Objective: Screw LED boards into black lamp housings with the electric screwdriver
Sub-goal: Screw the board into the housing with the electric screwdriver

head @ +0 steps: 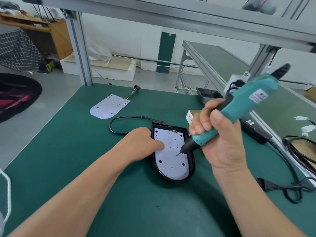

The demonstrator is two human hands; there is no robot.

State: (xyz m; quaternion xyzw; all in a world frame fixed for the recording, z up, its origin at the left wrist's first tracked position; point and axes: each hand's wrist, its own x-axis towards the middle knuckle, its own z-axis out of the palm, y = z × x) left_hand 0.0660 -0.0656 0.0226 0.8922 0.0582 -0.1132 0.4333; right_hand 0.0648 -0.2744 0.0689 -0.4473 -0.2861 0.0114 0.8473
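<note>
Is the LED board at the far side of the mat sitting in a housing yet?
No: the far LED board lies bare on the green mat, apart from the black lamp housing.

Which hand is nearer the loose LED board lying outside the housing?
Left. The left hand rests on the black housing, just this side of the loose LED board; the right hand, gripping the screwdriver, is farther right.
</note>
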